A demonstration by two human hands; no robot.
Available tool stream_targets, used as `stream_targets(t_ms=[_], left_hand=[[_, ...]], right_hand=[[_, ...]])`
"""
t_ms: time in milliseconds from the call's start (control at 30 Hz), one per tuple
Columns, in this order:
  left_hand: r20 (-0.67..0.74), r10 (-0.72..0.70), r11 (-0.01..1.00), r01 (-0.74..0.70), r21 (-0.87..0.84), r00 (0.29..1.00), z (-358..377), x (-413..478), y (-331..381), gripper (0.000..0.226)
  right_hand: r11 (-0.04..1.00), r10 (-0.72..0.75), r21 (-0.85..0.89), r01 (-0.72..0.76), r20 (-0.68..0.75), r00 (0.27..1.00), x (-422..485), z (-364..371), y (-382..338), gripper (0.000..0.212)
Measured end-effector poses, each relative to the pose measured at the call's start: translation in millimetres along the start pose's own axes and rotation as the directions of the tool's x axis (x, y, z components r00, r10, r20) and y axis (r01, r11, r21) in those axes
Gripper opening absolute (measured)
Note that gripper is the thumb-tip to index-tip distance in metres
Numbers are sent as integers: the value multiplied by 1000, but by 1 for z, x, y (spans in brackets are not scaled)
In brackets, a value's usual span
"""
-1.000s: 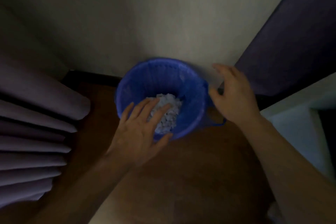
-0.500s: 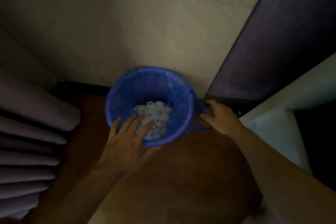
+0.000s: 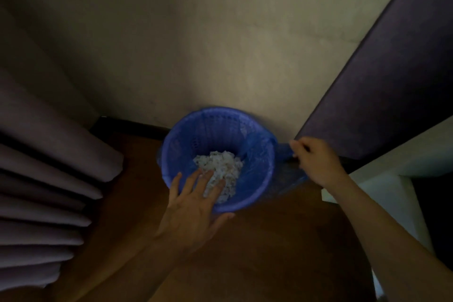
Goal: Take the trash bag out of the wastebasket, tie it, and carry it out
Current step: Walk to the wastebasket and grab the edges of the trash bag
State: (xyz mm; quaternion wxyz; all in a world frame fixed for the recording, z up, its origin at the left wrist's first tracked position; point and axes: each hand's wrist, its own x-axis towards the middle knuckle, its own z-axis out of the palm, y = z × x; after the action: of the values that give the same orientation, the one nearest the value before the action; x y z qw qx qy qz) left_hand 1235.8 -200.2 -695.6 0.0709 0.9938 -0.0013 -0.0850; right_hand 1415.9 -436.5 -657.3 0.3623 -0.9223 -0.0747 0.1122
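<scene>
A round blue wastebasket [image 3: 171,154] stands on the wooden floor against the wall, lined with a thin blue trash bag [image 3: 259,152]. White crumpled paper [image 3: 220,167] fills its bottom. My left hand [image 3: 193,206] lies spread over the near rim, fingers reaching in over the paper, holding nothing. My right hand [image 3: 316,159] is just right of the basket, fingers pinched on a stretched-out edge of the bag [image 3: 285,154] that is pulled sideways off the rim.
Folded grey curtains [image 3: 49,179] hang at the left. A dark padded headboard [image 3: 392,81] and a white bed corner [image 3: 382,193] close in on the right. The beige wall [image 3: 196,44] is behind the basket; brown floor [image 3: 282,252] lies in front.
My right hand dropped from beside the rim, took hold of the bag's edge and pulled it out to the right. My left hand stayed on the near rim.
</scene>
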Motion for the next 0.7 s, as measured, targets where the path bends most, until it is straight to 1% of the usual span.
stream_targets(t_ms=[67, 100, 167, 200, 267, 333, 433, 567, 700], left_hand=[[-2, -15, 1000, 15, -8, 1000, 1, 1, 4, 73], [-4, -22, 1000, 22, -11, 1000, 1, 2, 6, 74], [-11, -32, 999, 32, -7, 999, 2, 3, 9, 75], [-16, -34, 999, 34, -6, 999, 3, 3, 11, 75], [-24, -38, 999, 38, -11, 999, 5, 4, 13, 74], [-33, -38, 999, 38, -5, 999, 7, 5, 14, 73], [-53, -30, 1000, 30, 1, 998, 9, 5, 13, 72], [-64, -22, 1000, 22, -4, 998, 12, 6, 11, 73], [-56, -38, 999, 37, -6, 998, 11, 6, 13, 74]], right_hand=[[989, -37, 137, 50, -98, 995, -4, -9, -14, 40], [969, -26, 242, 53, -112, 993, -7, -12, -20, 38], [905, 26, 426, 14, -89, 996, -13, -16, -29, 30], [876, 41, 483, -2, -70, 997, -15, -18, -33, 25], [814, 30, 581, 3, -46, 998, -20, -21, -42, 18], [737, -10, 676, 29, -33, 999, -24, -24, -51, 22], [645, -81, 762, 59, -8, 997, -31, -24, -71, 26], [573, -208, 813, 99, 27, 978, -41, -17, -95, 21], [456, -345, 888, 67, 107, 932, -50, -8, -117, 26]])
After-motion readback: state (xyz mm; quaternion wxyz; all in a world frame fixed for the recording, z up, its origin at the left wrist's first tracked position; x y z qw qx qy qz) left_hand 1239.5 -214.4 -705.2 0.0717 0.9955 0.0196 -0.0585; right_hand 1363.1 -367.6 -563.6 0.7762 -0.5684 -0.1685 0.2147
